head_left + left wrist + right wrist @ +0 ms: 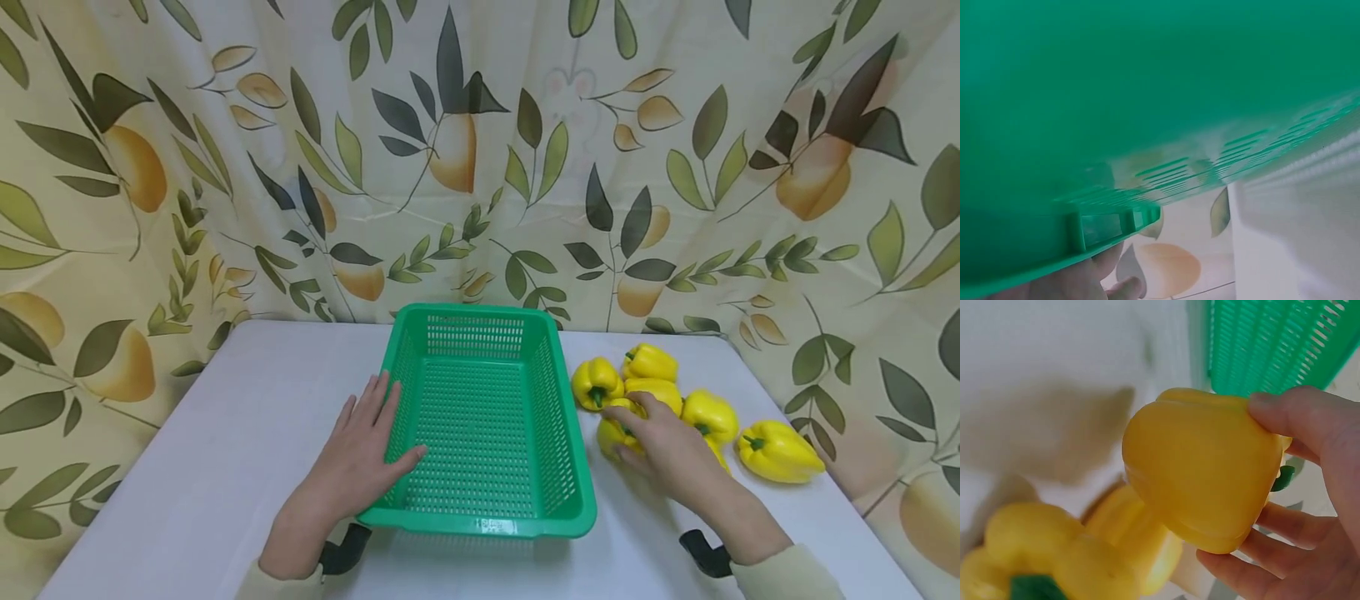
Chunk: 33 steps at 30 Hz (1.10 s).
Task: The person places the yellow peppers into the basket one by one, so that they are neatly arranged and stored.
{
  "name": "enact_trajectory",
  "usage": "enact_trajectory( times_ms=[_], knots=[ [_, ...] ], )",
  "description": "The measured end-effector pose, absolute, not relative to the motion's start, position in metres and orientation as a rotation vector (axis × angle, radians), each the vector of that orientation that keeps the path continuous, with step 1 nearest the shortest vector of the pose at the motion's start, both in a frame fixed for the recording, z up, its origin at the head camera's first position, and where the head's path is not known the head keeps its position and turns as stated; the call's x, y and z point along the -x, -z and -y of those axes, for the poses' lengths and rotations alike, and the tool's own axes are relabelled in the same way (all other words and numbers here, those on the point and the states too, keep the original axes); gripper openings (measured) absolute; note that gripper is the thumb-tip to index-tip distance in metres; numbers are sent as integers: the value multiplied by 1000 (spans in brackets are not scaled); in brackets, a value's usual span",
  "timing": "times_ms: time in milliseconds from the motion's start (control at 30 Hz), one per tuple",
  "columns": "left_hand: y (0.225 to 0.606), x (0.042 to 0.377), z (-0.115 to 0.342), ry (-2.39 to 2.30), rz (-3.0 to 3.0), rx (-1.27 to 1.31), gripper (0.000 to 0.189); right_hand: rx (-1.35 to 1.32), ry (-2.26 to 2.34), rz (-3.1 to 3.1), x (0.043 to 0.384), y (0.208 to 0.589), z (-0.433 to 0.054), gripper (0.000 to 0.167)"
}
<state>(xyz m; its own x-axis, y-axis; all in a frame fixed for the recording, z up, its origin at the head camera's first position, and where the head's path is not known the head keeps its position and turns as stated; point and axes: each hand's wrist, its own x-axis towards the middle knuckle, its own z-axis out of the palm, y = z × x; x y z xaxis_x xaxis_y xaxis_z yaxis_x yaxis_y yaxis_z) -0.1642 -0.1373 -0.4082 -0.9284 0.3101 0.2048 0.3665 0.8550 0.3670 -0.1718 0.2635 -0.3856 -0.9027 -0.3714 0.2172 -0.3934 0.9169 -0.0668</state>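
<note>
A green plastic basket (480,527) with slotted walls stands in the middle of the white table, its inside bare. My left hand (360,454) rests on its left rim with the fingers spread straight; in the left wrist view, fingers (1079,281) show under the basket's rim (1041,269). To the right of the basket, my right hand (663,442) grips a yellow bell pepper (1204,469) between thumb and fingers. The pepper's green stem points toward the palm in the right wrist view. Other yellow peppers (1047,550) lie close by the held one.
Several yellow bell peppers (651,363) cluster behind and right of my right hand. One pepper (780,452) lies apart near the table's right edge. A curtain (480,233) printed with leaves and fruit hangs behind the white table (225,467).
</note>
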Motion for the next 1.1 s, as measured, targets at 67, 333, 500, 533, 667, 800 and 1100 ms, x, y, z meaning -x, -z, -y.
enact_trajectory(
  times_ms=[67,333,500,533,667,800,1100],
  knots=[
    [409,164,137,602,2891,520,91,-579,-148,2884,171,380,-263,47],
    [408,163,138,588,2880,512,88,-587,-93,2877,177,357,-257,48],
    [408,163,137,589,2870,515,87,-623,-71,2849,179,346,-256,47],
    [408,163,137,594,2869,515,87,-632,-66,2846,179,345,-256,46],
    [407,163,138,600,2880,517,88,-660,-52,2830,181,338,-255,45],
    [405,164,140,623,2897,536,88,-674,-40,2813,184,333,-253,43],
    [405,165,146,661,2900,546,84,-704,-49,2763,194,319,-243,41]
  ],
)
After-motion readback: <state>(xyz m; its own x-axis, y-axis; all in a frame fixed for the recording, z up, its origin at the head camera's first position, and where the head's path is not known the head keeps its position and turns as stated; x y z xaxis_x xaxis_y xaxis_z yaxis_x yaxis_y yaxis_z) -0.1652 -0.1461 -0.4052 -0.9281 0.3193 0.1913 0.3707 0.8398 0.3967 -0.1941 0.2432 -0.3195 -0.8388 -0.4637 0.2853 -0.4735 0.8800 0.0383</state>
